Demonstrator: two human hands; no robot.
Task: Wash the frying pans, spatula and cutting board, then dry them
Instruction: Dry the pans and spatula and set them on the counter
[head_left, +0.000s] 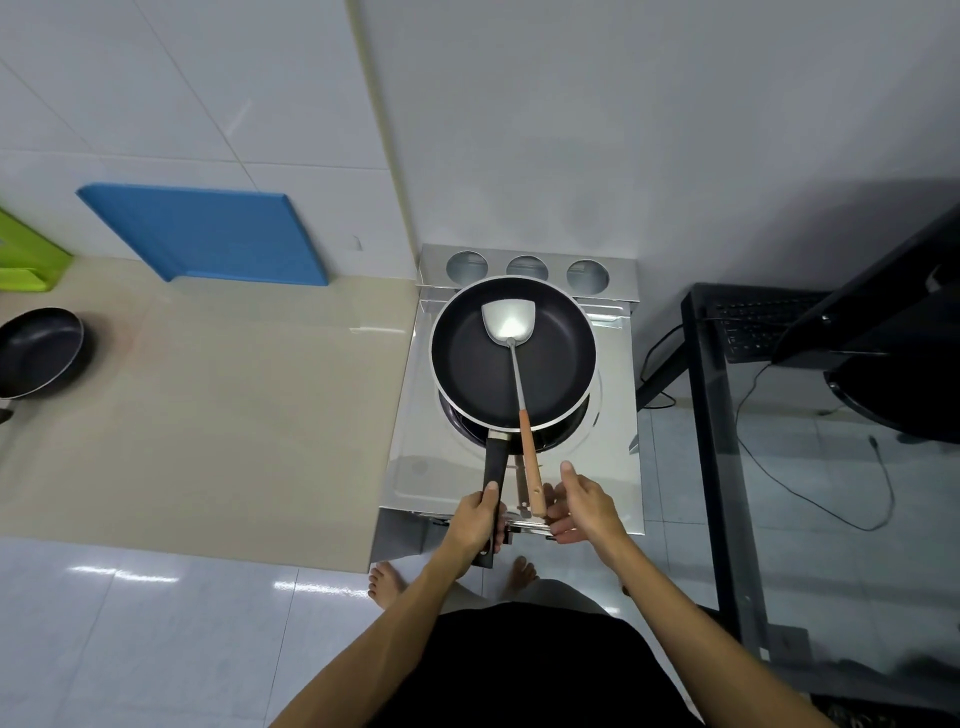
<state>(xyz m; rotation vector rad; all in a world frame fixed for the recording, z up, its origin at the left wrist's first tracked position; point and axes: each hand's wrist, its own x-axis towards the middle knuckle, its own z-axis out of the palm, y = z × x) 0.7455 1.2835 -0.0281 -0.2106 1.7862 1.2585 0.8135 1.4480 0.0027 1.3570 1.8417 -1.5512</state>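
Observation:
A large black frying pan (467, 364) sits over the burner of a steel stove (415, 467). My left hand (475, 519) grips the pan's black handle near its end. A metal spatula (506, 325) with a wooden handle lies in the pan, its blade up near the far side and its handle sticking out toward me. My right hand (584, 506) is open just right of the spatula handle's end, fingers spread; whether it touches the handle I cannot tell. A smaller black frying pan (39, 353) rests on the beige counter at the far left. A blue cutting board (208, 234) leans on the tiled wall.
A green object (26, 254) stands at the left edge by the wall. Three round holes (527, 267) line the stove's back panel. To the right stands a black glass desk (727, 467) with a keyboard (753, 322), a monitor and trailing cables. My bare feet show on the tiled floor.

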